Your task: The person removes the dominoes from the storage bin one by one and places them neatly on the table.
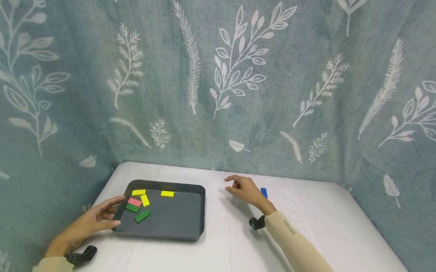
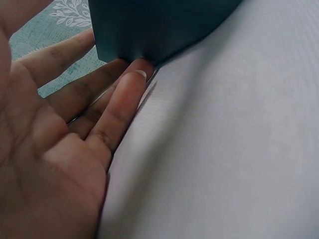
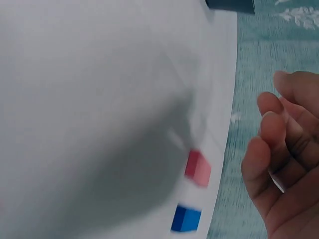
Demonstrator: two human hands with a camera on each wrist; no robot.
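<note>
A dark grey tray (image 1: pixel 166 216) sits on the left part of the table. Inside it lie three yellow blocks (image 1: pixel 167 193), a pink block (image 1: pixel 134 201) and two green blocks (image 1: pixel 142 216). My left hand (image 1: pixel 94 218) rests at the tray's left side, its bent fingers against the outer wall, as the left wrist view shows. To the right of the tray, my right hand (image 1: pixel 245 190) hovers above the table with loosely bent fingers and nothing in them. Near it, a blue block (image 1: pixel 264 192) and another pink block (image 3: pixel 198 168) lie on the table; the hand hides that pink one in the head view.
White cloth (image 1: pixel 325 228) covers the table. Behind and along both sides hangs a blue-green curtain (image 1: pixel 207 140) with a white leaf pattern. Each wrist carries a black camera mount (image 1: pixel 257 223).
</note>
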